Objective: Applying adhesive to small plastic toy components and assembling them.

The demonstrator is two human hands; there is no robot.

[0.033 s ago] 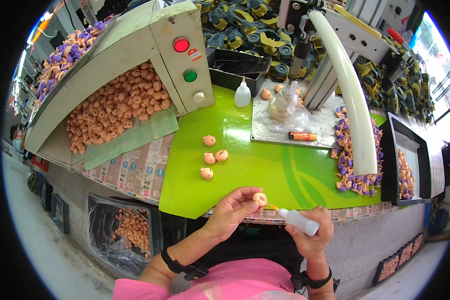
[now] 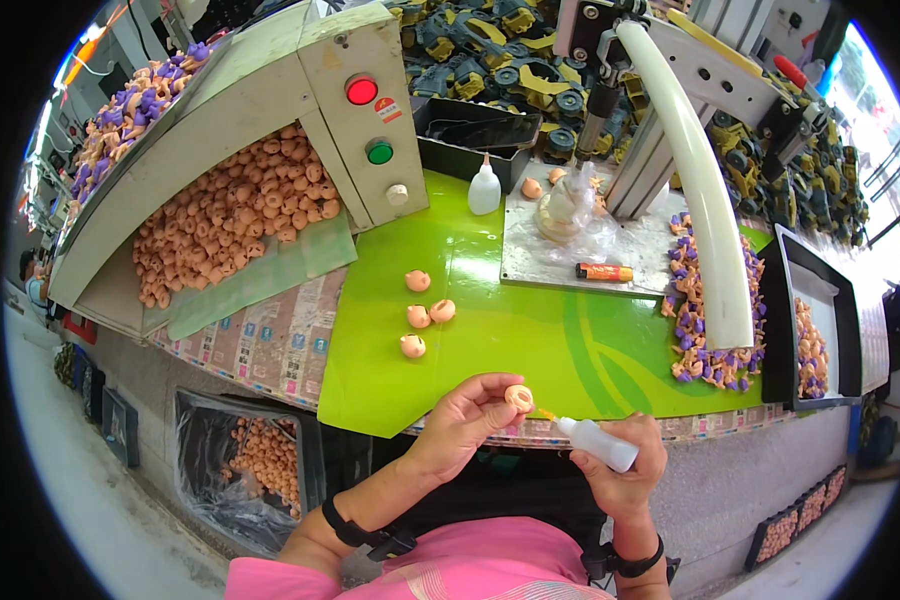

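Left hand [image 2: 460, 420]: fingertips pinched on a small round peach plastic piece [image 2: 518, 397], above the green table's [image 2: 530, 330] near edge.
Right hand [image 2: 625, 470]: wrapped around a small white squeeze bottle [image 2: 595, 441], nozzle touching the piece.

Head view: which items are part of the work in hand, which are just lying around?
In use:
- left hand holding a small peach part
- right hand holding a white squeeze bottle, nozzle at that part
- four loose peach parts on the green mat

Lying about:
- spare bottle
- orange tube
- purple pieces
- plastic bag

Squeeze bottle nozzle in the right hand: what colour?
Orange nozzle on a white squeeze bottle; head view.
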